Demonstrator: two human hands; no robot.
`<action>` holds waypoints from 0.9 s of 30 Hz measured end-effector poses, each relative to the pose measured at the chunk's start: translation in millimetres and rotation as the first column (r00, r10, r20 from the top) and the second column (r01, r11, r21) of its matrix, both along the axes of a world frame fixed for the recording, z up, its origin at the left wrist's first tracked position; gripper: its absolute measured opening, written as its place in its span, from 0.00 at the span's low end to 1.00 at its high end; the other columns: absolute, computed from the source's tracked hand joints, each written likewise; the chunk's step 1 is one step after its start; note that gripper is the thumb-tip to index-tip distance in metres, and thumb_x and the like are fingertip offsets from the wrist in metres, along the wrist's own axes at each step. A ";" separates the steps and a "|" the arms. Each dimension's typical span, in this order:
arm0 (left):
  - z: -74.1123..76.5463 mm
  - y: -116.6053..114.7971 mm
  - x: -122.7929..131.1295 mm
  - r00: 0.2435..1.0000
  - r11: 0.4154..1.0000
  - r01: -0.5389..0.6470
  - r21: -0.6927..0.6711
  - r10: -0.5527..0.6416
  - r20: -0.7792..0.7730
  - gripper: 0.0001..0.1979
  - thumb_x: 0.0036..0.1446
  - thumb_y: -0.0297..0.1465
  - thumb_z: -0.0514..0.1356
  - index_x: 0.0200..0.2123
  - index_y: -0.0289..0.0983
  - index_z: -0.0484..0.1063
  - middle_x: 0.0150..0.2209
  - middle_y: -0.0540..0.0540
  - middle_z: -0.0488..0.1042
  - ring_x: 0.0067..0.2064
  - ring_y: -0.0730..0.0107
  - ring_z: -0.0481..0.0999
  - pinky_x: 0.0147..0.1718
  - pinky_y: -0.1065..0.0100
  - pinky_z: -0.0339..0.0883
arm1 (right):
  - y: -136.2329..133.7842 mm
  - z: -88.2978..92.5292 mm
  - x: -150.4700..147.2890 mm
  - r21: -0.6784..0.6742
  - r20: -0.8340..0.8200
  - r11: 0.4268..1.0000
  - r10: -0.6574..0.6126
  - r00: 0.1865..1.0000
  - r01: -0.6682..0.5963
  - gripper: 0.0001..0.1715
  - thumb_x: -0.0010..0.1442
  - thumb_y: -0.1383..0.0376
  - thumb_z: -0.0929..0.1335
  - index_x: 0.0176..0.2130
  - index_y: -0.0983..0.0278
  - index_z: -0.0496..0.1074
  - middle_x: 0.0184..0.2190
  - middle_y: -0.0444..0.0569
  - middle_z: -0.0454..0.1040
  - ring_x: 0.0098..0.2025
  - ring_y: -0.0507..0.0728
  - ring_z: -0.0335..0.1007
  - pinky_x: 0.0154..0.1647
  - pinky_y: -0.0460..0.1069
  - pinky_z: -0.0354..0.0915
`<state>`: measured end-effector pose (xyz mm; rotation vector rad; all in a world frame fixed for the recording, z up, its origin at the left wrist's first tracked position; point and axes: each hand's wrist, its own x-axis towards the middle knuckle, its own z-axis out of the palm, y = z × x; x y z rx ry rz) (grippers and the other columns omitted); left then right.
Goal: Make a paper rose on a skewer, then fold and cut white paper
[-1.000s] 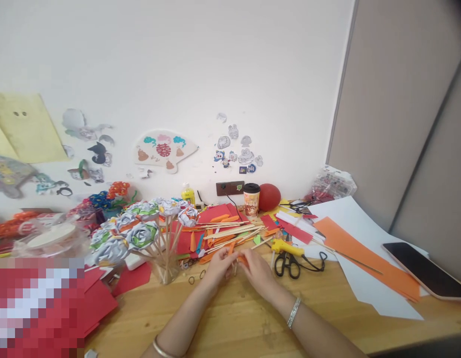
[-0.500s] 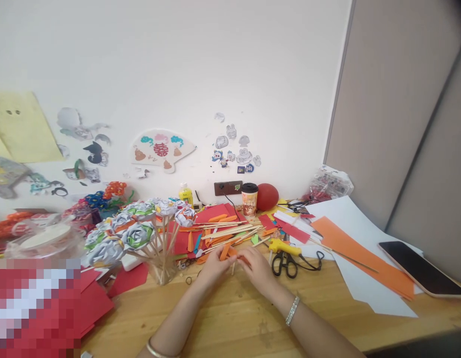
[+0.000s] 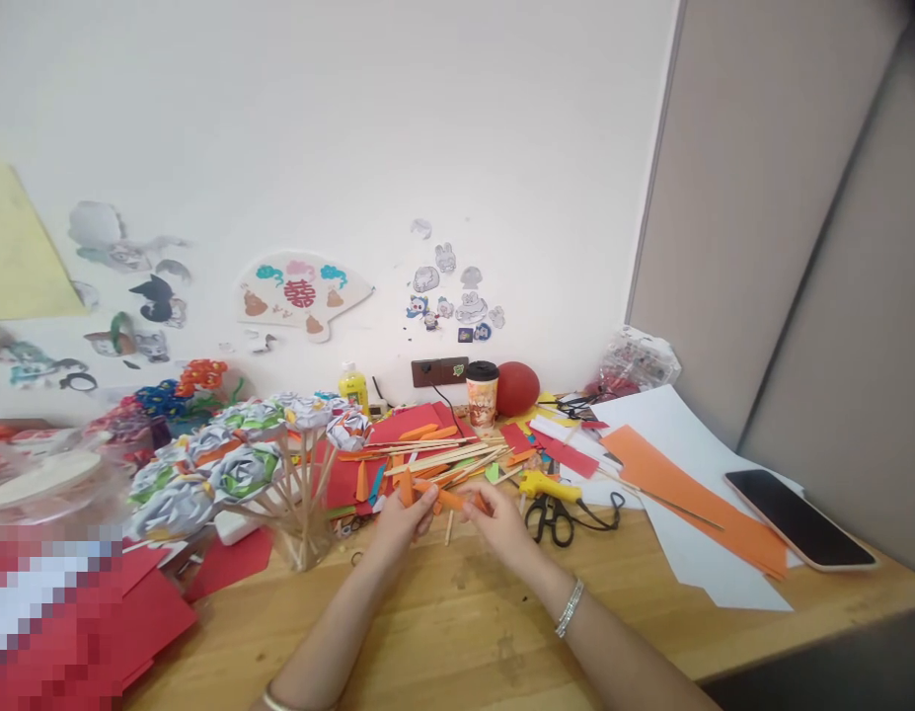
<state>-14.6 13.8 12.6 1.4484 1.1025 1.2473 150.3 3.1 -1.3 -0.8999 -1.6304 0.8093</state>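
My left hand (image 3: 402, 519) and my right hand (image 3: 495, 517) meet over the wooden table (image 3: 464, 632), both pinching one orange paper strip (image 3: 443, 497) stretched between them. A thin wooden stick (image 3: 449, 528) hangs below the strip between the hands. Just beyond my fingers lies a heap of wooden sticks (image 3: 442, 458) and red and orange paper scraps (image 3: 398, 434).
A jar of paper flowers on sticks (image 3: 242, 469) stands left. Black scissors (image 3: 553, 515) and a yellow glue gun (image 3: 546, 486) lie right of my hands. Orange sheet (image 3: 686, 494) on white paper, a phone (image 3: 798, 518), a cup (image 3: 482, 392) and a red ball (image 3: 517, 387) sit farther off.
My hands have lifted slightly and spread the orange strip wider between them. The view has shifted to the right, so everything sits further left.
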 end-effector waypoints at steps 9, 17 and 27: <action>-0.8 -3.4 8.1 0.994 0.997 -0.073 -0.034 0.070 -0.085 0.19 0.38 0.45 0.62 0.15 0.36 0.61 0.10 0.58 0.55 0.14 0.81 0.51 0.14 0.74 0.41 | 3.1 -0.9 4.4 0.115 -0.018 0.991 -0.072 0.997 0.073 0.16 0.60 0.64 0.58 0.47 0.63 0.65 0.41 0.50 0.68 0.45 0.55 0.64 0.49 0.51 0.60; -5.5 -9.6 19.2 0.998 0.999 0.016 -0.052 -0.019 -0.058 0.18 0.41 0.45 0.61 0.18 0.36 0.62 0.11 0.58 0.59 0.14 0.80 0.55 0.16 0.75 0.46 | 0.2 -9.3 -4.5 0.197 0.099 0.976 -0.118 0.988 0.096 0.17 0.57 0.70 0.61 0.46 0.62 0.67 0.44 0.52 0.68 0.47 0.56 0.64 0.49 0.53 0.61; -11.6 -11.7 25.0 0.998 0.993 0.039 -0.115 -0.045 -0.048 0.18 0.44 0.44 0.57 0.16 0.36 0.61 0.09 0.56 0.60 0.11 0.80 0.55 0.13 0.75 0.46 | 1.0 -19.1 -3.7 0.421 0.466 0.905 -0.268 0.843 0.055 0.26 0.56 0.77 0.58 0.53 0.62 0.63 0.44 0.52 0.73 0.45 0.56 0.69 0.45 0.51 0.65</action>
